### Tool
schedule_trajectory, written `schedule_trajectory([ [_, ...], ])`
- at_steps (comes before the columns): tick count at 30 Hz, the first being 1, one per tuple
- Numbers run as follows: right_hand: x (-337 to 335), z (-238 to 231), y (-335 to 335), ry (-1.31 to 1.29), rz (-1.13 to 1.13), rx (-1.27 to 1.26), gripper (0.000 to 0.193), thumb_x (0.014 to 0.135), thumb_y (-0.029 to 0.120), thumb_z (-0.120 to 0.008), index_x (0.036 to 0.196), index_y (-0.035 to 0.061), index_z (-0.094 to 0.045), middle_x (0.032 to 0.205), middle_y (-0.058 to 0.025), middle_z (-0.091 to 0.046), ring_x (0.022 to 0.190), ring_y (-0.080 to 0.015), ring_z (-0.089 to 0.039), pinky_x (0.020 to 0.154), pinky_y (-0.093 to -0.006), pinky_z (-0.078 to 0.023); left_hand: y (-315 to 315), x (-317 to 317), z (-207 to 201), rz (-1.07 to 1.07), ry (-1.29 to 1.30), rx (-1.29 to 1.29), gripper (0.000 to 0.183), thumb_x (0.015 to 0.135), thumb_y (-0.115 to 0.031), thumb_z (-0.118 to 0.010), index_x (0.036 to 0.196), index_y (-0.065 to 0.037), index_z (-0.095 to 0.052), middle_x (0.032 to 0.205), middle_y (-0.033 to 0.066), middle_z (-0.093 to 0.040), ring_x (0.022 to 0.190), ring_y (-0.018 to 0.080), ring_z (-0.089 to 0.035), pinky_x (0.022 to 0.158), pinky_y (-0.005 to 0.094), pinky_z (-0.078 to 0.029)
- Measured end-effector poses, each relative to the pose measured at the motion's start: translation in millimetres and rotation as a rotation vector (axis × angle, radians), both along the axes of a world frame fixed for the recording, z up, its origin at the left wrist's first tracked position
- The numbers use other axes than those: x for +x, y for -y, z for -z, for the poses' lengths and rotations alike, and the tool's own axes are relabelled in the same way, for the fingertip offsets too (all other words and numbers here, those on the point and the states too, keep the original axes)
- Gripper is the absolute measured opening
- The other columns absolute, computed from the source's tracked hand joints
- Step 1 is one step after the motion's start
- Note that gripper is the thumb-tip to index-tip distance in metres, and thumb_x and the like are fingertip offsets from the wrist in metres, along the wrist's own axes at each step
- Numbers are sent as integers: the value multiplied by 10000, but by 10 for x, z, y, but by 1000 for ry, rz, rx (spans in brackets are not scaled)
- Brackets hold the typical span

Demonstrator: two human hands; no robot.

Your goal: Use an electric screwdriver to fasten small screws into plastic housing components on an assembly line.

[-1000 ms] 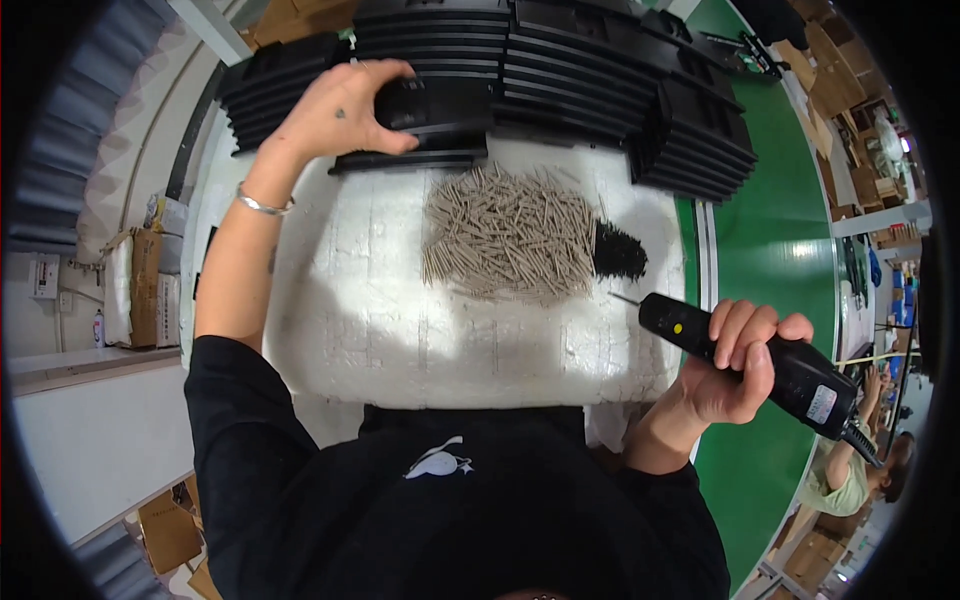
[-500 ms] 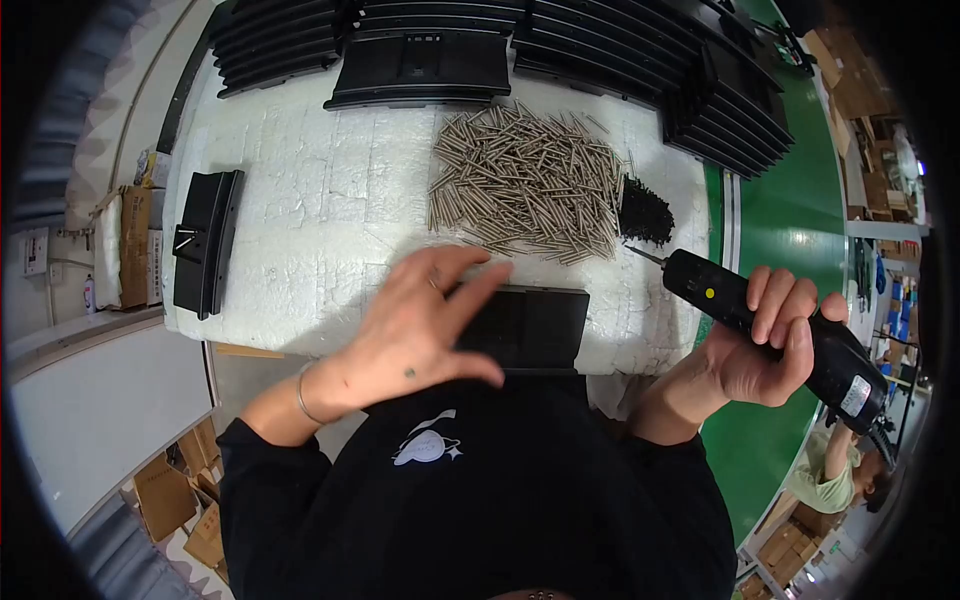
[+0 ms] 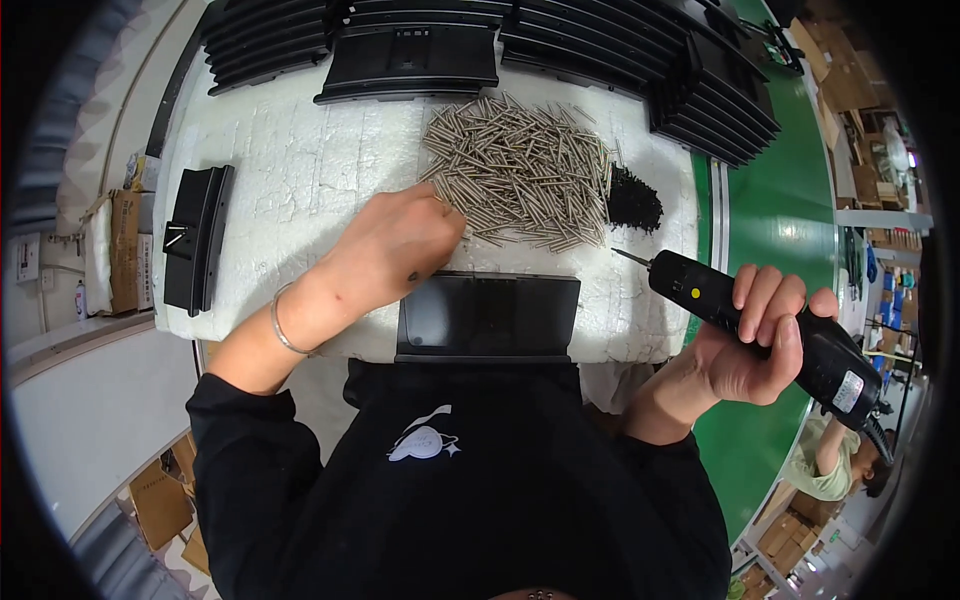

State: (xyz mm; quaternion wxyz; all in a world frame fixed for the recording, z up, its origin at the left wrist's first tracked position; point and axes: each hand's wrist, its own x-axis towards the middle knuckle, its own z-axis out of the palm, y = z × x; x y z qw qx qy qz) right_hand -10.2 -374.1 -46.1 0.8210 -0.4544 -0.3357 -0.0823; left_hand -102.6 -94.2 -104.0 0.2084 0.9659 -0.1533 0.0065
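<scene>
My right hand [image 3: 760, 335] grips a black electric screwdriver [image 3: 700, 292], its thin bit pointing left and away from me. At the left edge of a heap of silvery metal pins [image 3: 520, 175], my left hand [image 3: 395, 245] is closed, its knuckles up. The fingertips are hidden behind the hand, so anything between them cannot be made out. A flat black plastic panel [image 3: 488, 318] lies at the table's near edge, just below the left hand. Small black screws [image 3: 633, 200] form a pile to the right of the pins.
Stacks of black panels [image 3: 590, 50] line the far side of the white padded table [image 3: 285, 180]. Another black piece [image 3: 197, 240] with a few pins on it lies at the left. A green surface [image 3: 800, 210] runs along the right, where another person [image 3: 835, 465] is visible.
My left hand has moved away from me off the black panel to the pins, and its spread fingers have closed. The screwdriver stays in my right hand, nearly unmoved.
</scene>
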Motion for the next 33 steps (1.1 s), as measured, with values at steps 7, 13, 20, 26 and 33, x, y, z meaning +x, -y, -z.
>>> schedule_trajectory([
  [7,-251,6,-255,-3,-184,-24,297,829,82,-519,1116,81,-445,624,36,-423,513,-74,-412,570,-242,-361,128,-422,-53,-116,34,-509,177,740,-31,-703,906,-33,-638,728,110,-619,683,294,-626,598,360,-513],
  [13,-392,-45,-312,-25,-414,-178,402,797,-70,-634,1077,108,-407,717,-35,-545,572,-166,-524,621,-366,-480,384,-542,162,-201,266,-433,131,743,6,-723,857,-28,-668,781,80,-643,696,242,-634,576,322,-522],
  [20,-391,38,-454,-15,-481,-200,409,780,-93,-637,1063,93,-409,725,-62,-560,584,-191,-553,608,-373,-489,407,-516,180,-235,241,-448,186,701,18,-732,869,-17,-662,825,56,-643,770,233,-624,598,326,-523],
  [26,-385,57,-524,-27,-514,-197,403,774,-117,-631,1050,83,-414,738,-77,-571,593,-194,-556,615,-378,-494,407,-526,174,-229,221,-472,225,687,23,-726,899,-10,-657,864,69,-639,810,251,-618,644,328,-524],
  [33,-390,125,-586,-31,-514,-204,416,774,-131,-624,1069,67,-407,721,-74,-552,594,-201,-552,606,-375,-491,400,-541,190,-215,202,-481,238,690,23,-722,915,-5,-653,861,70,-622,819,250,-610,663,333,-522],
])
